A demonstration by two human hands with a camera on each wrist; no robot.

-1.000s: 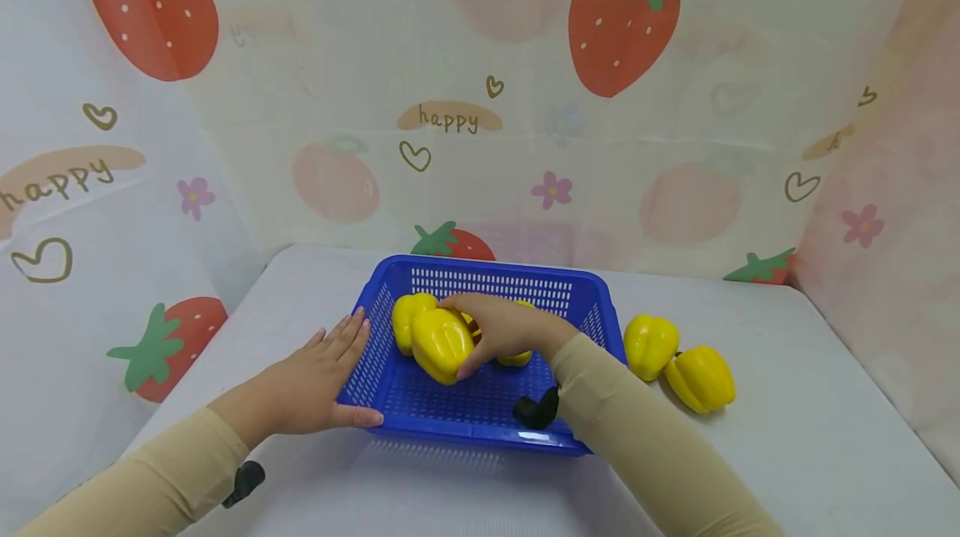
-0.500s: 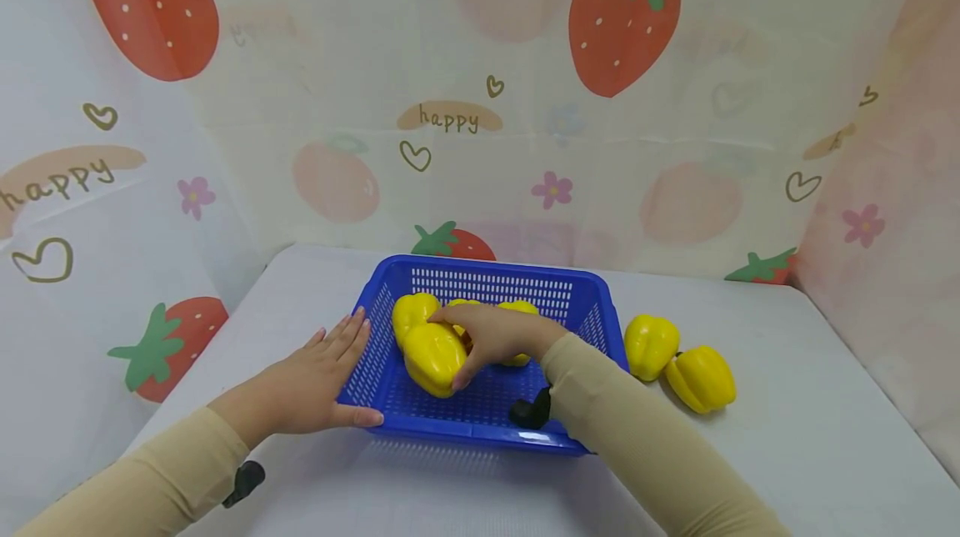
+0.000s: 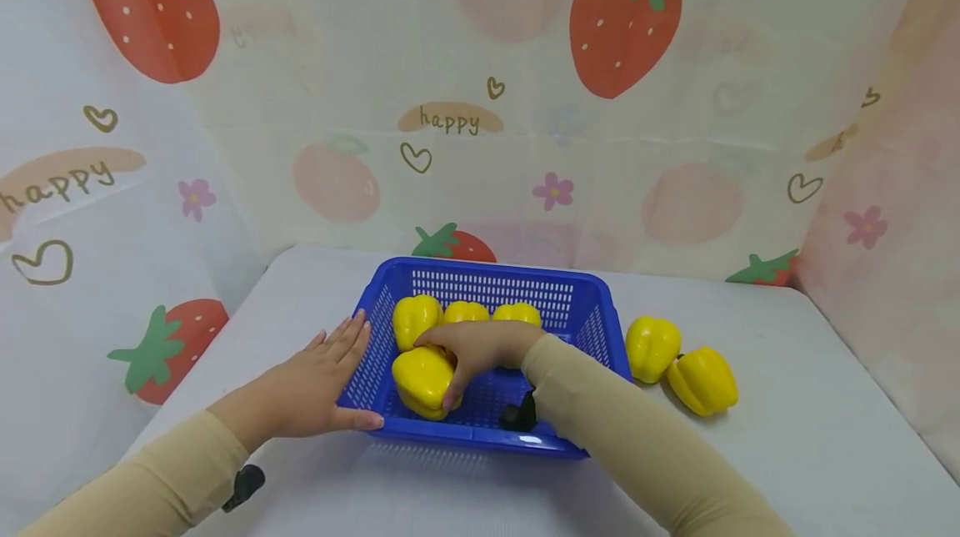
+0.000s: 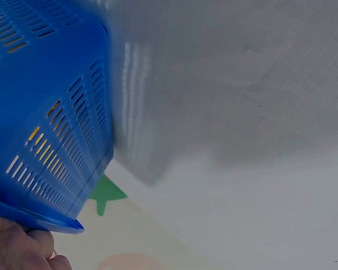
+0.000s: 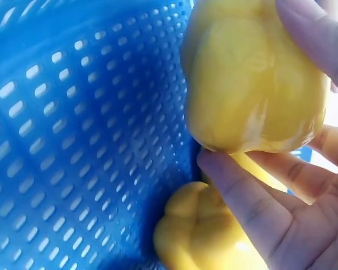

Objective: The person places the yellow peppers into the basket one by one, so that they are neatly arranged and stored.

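In the head view my right hand reaches into a blue basket and grips a yellow bell pepper at its front left. The right wrist view shows thumb and fingers round this bell pepper. Along the basket's back side sit a left bell pepper, a middle bell pepper and a right bell pepper, the last two partly hidden by my hand. My left hand rests with straight fingers on the basket's left rim; in the left wrist view only some fingers show beneath it.
To the right of the basket, two more yellow bell peppers, one upright and one tilted, lie on the white tabletop. A printed curtain with strawberries stands behind and at both sides.
My right hand has carried the bell pepper left and toward the front of the basket, bringing the back peppers more into sight. My left hand keeps its place on the rim.
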